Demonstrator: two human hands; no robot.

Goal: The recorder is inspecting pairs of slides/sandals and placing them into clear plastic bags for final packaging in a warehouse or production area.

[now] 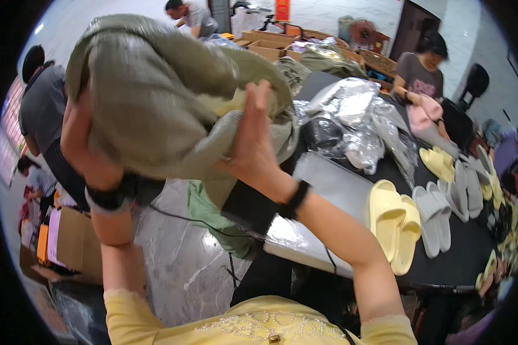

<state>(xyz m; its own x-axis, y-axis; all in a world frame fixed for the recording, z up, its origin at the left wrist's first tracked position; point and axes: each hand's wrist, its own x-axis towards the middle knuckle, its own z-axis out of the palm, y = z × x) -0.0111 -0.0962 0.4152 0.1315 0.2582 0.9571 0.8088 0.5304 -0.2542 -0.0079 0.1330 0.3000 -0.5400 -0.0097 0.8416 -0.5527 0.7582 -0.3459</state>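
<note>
Both hands raised, holding a bulky olive-green woven sack [155,92] in the air, left of the counter's [460,253] near left corner. Left hand [86,144] clamps the sack's left side, fingers buried in cloth. Right hand [253,138] presses flat, fingers straight, against a fold. Advice: gather slack evenly, keep the sack's mouth up, hold it off the floor. On the counter's near edge: pale-yellow foam slippers [394,224], then grey slippers [437,213]; farther back, crumpled silver plastic bags [357,121].
</note>
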